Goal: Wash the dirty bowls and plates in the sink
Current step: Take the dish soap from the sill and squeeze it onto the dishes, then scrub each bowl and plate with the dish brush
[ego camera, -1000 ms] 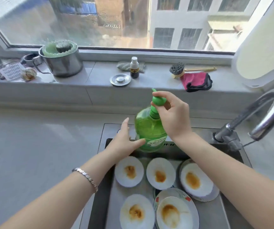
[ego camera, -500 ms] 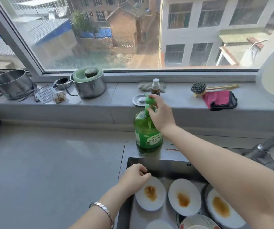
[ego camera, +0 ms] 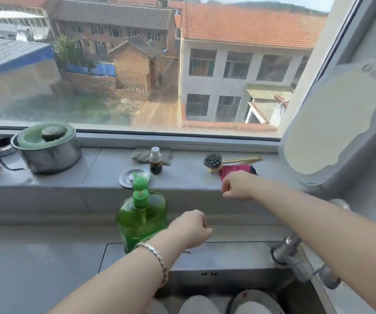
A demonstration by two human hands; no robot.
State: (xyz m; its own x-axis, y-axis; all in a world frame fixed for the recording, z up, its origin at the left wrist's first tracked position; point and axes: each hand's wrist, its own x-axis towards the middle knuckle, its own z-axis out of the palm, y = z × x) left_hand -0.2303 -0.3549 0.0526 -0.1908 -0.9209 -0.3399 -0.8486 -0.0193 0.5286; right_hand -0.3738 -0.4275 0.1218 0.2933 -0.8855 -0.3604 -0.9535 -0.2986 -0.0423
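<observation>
The sink holds white plates at the frame's bottom edge, and a green bottle stands on its back ledge. The left hand hovers beside the bottle in a loose fist, nothing visible in it. The right hand curls at the pink cloth on the sill; I cannot tell if it grips.

Soap btl L of faucet

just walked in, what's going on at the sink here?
A person is mid dishwashing at the sink. Their right hand reaches to the windowsill, fingers curled at the edge of the pink cloth beside the brush. Whether it grips the cloth is unclear. The left hand is curled, holding nothing visible, in front of the upright green soap bottle. Plates lie in the basin at the bottom edge.
</observation>
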